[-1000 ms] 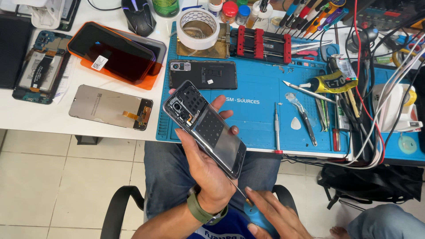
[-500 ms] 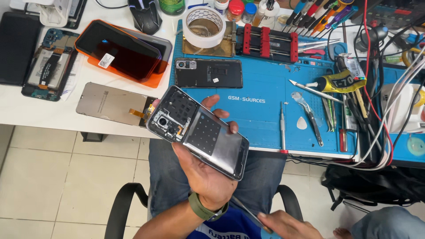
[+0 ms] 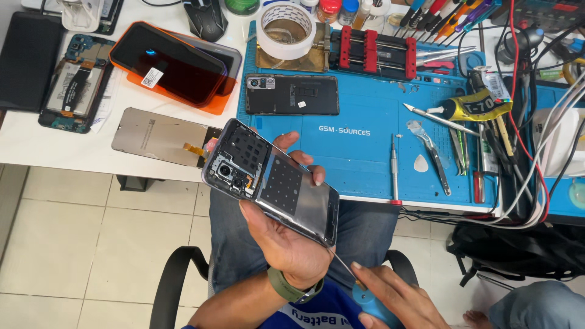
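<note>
My left hand [image 3: 286, 234] grips an opened phone frame [image 3: 271, 180] with its back cover off, tilted above my lap, camera end at the upper left. My right hand [image 3: 396, 298] holds a blue-handled screwdriver [image 3: 368, 301] low at the bottom of the view; its thin shaft runs up to the phone's lower right corner. A black phone back cover [image 3: 292, 94] lies on the blue work mat [image 3: 365, 146] just beyond the held phone.
On the white table lie a loose screen panel [image 3: 158, 137], an orange-trimmed phone [image 3: 170, 64] and an open phone body [image 3: 73, 88]. A tape roll [image 3: 287, 27], red clamp [image 3: 372, 52], tweezers, glue tube [image 3: 472, 109] and cables crowd the mat's far and right side.
The phone in my left hand has swung round to lie flatter and shifted left. My right hand with the screwdriver has dropped lower and moved right.
</note>
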